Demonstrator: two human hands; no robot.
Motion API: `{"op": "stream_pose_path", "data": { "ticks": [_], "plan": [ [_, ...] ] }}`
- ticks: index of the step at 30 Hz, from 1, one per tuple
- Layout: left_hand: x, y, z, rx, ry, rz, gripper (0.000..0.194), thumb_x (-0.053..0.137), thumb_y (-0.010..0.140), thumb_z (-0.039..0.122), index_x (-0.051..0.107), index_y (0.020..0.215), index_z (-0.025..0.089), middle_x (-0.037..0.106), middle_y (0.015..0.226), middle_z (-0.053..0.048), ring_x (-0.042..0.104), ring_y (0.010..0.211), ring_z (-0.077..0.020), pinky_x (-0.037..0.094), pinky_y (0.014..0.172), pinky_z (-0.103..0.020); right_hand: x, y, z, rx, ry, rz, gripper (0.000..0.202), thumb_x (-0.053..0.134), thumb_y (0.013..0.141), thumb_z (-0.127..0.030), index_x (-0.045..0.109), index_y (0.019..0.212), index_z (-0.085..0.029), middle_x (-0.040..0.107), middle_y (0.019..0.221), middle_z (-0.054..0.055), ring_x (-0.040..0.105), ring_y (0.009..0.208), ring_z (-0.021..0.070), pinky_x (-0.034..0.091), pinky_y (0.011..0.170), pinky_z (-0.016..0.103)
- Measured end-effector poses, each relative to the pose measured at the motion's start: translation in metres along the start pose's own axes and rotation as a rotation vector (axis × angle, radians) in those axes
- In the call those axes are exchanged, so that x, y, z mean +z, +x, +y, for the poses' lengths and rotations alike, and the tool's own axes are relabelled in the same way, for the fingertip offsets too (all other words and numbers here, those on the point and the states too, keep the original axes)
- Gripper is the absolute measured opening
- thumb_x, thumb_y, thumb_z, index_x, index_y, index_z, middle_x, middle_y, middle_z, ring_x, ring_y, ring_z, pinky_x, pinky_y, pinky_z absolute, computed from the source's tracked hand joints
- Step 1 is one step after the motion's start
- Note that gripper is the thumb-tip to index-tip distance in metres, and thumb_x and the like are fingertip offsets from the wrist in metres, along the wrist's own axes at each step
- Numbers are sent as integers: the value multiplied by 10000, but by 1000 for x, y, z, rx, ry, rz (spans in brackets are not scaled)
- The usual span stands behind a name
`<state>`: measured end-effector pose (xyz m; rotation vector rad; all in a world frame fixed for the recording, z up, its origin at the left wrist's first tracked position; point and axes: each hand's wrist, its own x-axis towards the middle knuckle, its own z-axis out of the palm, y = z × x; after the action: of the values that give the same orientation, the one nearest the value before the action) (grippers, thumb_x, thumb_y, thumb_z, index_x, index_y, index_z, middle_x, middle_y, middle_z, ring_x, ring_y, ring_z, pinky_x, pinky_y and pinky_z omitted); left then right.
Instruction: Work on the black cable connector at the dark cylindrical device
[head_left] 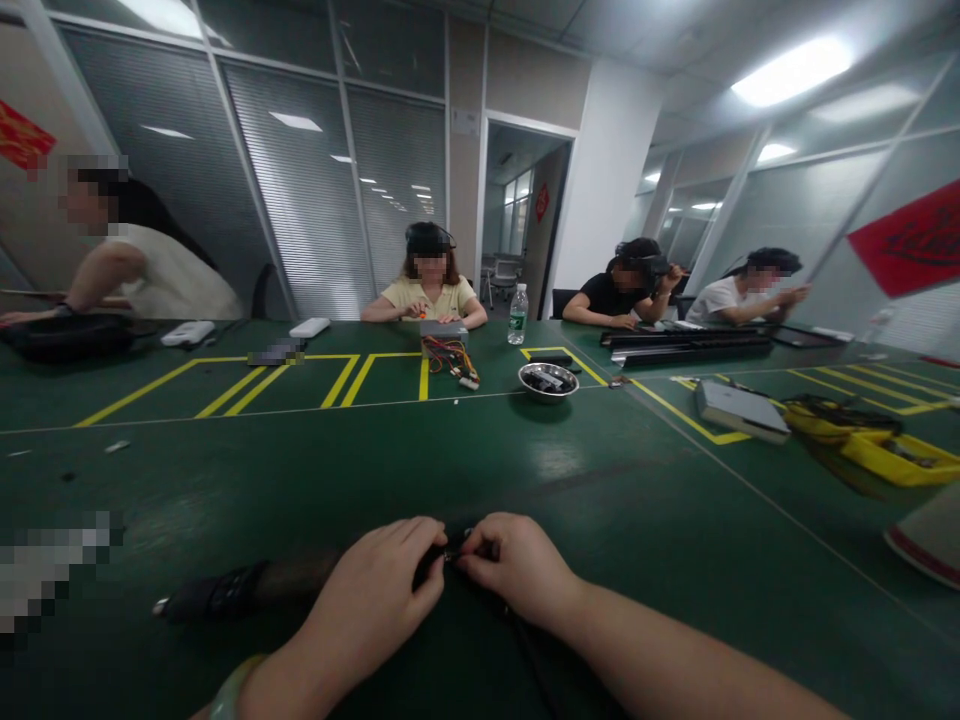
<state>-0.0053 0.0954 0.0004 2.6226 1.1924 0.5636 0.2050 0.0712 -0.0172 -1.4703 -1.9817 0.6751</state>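
My left hand (382,575) and my right hand (517,570) meet above the green table (300,480), fingertips pinched and nearly touching. Between them is a small dark piece with a shiny bit (451,553), too small to name; both hands appear to grip it. A black cable (529,655) runs down toward the near edge from under my right hand. Beside my left hand, partly hidden behind it, lies a dark cylindrical tool (232,590) with a metal tip pointing left.
A metal bowl (549,383) of dark parts, a bottle (517,315) and a grey box with coloured wires (444,340) stand farther back. At right are a silver box (741,410) and a yellow tray (900,458). Several people sit around the table.
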Motion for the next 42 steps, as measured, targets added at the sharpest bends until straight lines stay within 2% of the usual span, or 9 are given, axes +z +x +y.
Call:
{"op": "stream_pose_path", "data": {
  "ticks": [8,18,25,38,42],
  "plan": [
    [-1,0,0,42,19,-18,152,521,871,214,632,971,246,683,1024,-34,642,934,-221,494,876,-382,2,1,2,12,7,-2,20,715,799,-213,725,815,-206,665,792,-17,591,735,124,395,654,214],
    [4,0,-5,106,22,35,177,534,871,196,657,988,241,698,1056,-38,656,962,-220,513,905,-380,0,1,0,26,8,-6,38,716,797,-215,733,832,-216,679,801,-21,602,745,125,405,661,208],
    [5,0,-3,116,50,24,216,534,852,162,667,1003,242,703,1102,-42,653,1027,-252,516,923,-444,2,1,0,19,31,15,32,735,775,-206,736,806,-213,679,785,-20,602,740,127,404,661,207],
    [3,1,-1,99,38,-1,226,543,834,149,670,995,245,705,1103,-41,661,1018,-248,532,921,-459,1,1,-2,33,71,18,82,725,765,-171,756,829,-211,673,778,-12,599,725,128,408,661,205],
    [4,1,-3,123,33,-13,234,530,856,152,672,1017,245,698,1144,-42,649,1070,-249,521,955,-470,1,2,0,18,68,28,68,732,771,-188,755,829,-215,669,775,-17,596,731,125,405,666,205]
  ]
}}
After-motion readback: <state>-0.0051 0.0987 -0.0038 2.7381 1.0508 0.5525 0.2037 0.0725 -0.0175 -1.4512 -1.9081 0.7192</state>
